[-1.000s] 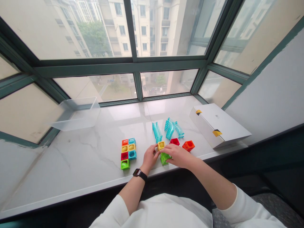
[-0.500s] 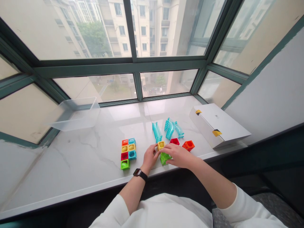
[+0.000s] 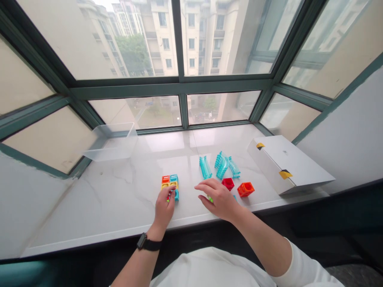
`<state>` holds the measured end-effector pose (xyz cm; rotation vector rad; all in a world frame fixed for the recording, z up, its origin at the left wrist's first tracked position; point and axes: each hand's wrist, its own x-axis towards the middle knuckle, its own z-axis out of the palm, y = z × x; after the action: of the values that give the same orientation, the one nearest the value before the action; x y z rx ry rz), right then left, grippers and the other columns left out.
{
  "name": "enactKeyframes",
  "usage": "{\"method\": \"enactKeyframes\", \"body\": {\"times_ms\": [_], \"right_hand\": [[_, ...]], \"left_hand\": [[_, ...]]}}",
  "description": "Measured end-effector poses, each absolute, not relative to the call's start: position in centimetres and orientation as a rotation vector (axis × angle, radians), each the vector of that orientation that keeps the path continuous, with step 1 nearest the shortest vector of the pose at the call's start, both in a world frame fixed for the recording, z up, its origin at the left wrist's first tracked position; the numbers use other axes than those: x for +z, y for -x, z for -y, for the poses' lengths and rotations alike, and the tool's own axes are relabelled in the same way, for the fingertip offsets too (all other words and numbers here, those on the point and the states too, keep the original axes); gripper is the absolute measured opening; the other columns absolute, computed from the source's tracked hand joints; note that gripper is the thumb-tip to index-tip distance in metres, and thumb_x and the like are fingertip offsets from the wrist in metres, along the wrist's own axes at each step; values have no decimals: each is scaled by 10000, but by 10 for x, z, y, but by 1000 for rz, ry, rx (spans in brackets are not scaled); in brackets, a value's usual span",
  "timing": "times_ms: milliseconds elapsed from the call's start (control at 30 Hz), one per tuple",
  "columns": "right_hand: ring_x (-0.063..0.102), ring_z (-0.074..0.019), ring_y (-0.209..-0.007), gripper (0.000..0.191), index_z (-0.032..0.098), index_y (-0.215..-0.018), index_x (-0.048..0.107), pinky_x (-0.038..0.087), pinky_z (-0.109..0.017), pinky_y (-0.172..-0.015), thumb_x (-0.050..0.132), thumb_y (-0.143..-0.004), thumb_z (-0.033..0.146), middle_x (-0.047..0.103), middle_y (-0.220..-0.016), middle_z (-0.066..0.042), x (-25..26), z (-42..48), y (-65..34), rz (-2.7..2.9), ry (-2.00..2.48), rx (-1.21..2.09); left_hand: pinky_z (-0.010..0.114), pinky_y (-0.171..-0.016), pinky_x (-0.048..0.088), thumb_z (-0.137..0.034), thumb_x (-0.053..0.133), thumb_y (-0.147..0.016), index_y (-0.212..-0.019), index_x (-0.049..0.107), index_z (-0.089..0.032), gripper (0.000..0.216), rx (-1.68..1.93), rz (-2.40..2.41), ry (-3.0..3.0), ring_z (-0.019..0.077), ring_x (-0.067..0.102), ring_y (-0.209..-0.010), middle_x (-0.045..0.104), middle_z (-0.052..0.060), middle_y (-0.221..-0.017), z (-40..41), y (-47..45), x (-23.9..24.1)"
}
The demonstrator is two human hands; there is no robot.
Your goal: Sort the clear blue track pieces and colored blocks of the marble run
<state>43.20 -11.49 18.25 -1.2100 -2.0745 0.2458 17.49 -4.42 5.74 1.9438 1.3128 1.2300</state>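
My left hand is over the near end of a small group of coloured cube blocks, its thumb and fingers bent together. Bits of red and green show between its fingers, but what it grips is hidden. My right hand hovers to the right with thumb and fingers apart. A green block shows partly beneath its thumb. Beyond that hand sit a dark red block and an orange-red block. A sliver of blue peeks out beside the wrist.
Clear turquoise track pieces lie behind the right hand, with a curved one among them. A transparent plastic bin stands back left. A white box with yellow-black tabs is at the right. Windows border the marble-patterned sill.
My left hand has moved left, from the middle blocks to the block group. My right hand has stayed near the green block, and the yellow block there no longer shows. The view has shifted.
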Motion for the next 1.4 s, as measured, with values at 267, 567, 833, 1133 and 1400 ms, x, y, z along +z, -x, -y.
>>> {"method": "enactKeyframes", "body": {"times_ms": [267,567,833,1133,1400], "right_hand": [[680,-246,-1089,316,225,-1287,666,541,-362,-953,633,-973,233,696,-1194,-97,131,90,-357,2226,1481,550],[667,-261,-1075,371,237,-1345,605,516,-365,-891,558,-977,243,640,-1224,-122,76,71,-322,2293,1753,710],[685,-277,-1099,415,245,-1389,552,526,-377,-879,557,-974,259,678,-1269,-120,70,71,-322,2324,1791,686],[703,-260,-1087,322,213,-1296,617,509,-351,-889,544,-983,238,737,-1190,-112,71,74,-330,2288,1835,659],[705,-279,-1095,353,208,-1328,629,538,-375,-914,573,-981,246,744,-1195,-120,108,92,-338,2167,1779,586]], "left_hand": [[517,-1115,471,-226,430,-1003,-1254,650,-231,334,1041,-1631,-2216,299,605,-1245,670,109,-1303,-10,-126,46],[538,-1165,447,-212,436,-1010,-1225,690,-265,337,905,-1514,-2283,292,528,-1375,597,99,-1443,-19,-163,24],[529,-1173,427,-184,426,-992,-1122,663,-234,276,911,-1482,-2195,285,527,-1358,615,101,-1395,-22,-160,13],[520,-1179,416,-166,423,-982,-1108,639,-229,258,903,-1487,-2211,284,515,-1365,606,113,-1383,-22,-162,12],[526,-1178,422,-169,424,-976,-1087,648,-226,257,936,-1468,-2206,292,526,-1354,621,119,-1370,-18,-164,22]]}}
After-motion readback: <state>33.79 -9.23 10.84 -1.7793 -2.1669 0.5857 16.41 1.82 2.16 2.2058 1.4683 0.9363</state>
